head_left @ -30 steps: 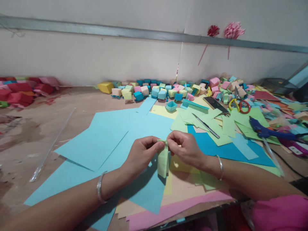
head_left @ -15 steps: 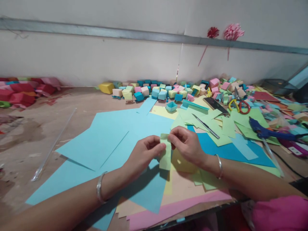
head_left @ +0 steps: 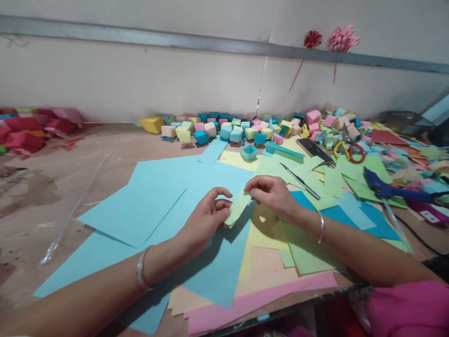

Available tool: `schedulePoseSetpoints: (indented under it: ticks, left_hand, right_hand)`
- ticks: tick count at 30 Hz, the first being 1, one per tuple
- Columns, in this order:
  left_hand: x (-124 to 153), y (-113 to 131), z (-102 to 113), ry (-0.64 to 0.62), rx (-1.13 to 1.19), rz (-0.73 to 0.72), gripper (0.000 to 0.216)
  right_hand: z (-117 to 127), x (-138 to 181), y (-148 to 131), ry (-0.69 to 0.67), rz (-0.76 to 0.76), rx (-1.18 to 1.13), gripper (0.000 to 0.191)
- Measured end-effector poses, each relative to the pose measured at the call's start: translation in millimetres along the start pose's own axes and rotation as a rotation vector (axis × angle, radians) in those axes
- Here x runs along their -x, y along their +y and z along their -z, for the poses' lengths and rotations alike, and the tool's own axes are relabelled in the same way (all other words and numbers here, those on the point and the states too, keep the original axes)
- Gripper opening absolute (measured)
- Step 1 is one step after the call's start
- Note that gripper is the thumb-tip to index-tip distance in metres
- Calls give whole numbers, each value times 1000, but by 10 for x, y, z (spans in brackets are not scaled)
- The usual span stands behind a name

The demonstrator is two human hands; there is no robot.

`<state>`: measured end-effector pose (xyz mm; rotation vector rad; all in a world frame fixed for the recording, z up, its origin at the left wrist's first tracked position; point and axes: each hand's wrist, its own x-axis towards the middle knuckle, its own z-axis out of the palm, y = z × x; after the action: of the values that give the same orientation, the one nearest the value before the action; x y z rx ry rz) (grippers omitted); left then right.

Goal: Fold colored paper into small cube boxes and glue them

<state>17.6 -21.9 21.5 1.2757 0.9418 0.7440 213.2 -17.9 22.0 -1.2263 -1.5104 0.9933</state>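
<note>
A small folded strip of light green paper is held between both hands above the table. My left hand pinches its lower end with curled fingers. My right hand pinches its upper end between thumb and fingertips. Both wrists wear silver bangles. Under the hands lie large light blue paper sheets, with yellow, green and pink sheets at the table's near edge.
Several small folded paper cubes are piled along the wall. To the right lie a metal blade, a dark phone, scissors and a blue glue gun. A clear stick lies at left; red paper pieces far left.
The green strip hung straight down from both hands before; now it is tilted flat, with my left hand lowered to its bottom end and my right hand at its top.
</note>
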Motion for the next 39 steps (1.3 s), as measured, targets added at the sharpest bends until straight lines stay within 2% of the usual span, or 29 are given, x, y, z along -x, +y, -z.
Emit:
schedulePoseSetpoints:
  ticks: [2,4,8,10,12,15,18,21,24,28,31,34,39]
  left_hand:
    - [-3,20,5,26,-117,-61,8]
    - [-4,31,22,64,-358,-216,16]
    - [-2,15,85,234,-983,-759,35]
    - [-2,-6,115,250,-1169,-922,22]
    - [-11,-23,134,232,-1222,-962,5]
    - [-45,-28,144,231,-1103,-872,8]
    - [-84,-7,138,241,-908,-721,11]
    - [-104,22,122,234,-785,-574,11]
    - [-110,49,108,173,-710,-393,11]
    - [-131,64,114,36,-671,-174,14]
    - [-147,48,124,-11,-787,-180,12]
    - [-147,23,123,-9,-904,-221,10]
    - [-131,-36,121,-16,-991,-267,16]
  right_hand:
    - [-10,-7,10,32,-72,-32,13]
    - [-31,-7,16,72,-139,-64,15]
    - [-80,11,2,101,-196,-109,17]
    - [-89,23,-5,76,-191,-126,20]
    - [-77,28,-2,28,-182,-107,23]
    - [-27,12,24,-42,-81,94,26]
    - [23,-13,48,-31,172,341,20]
    - [34,-20,47,-101,297,332,10]
    - [6,-5,21,-167,199,283,11]
    - [-50,9,4,-175,-4,326,17]
    - [-86,8,38,-182,-52,400,17]
    - [-102,10,95,-159,-26,519,9]
    - [-99,32,171,-159,12,699,8]
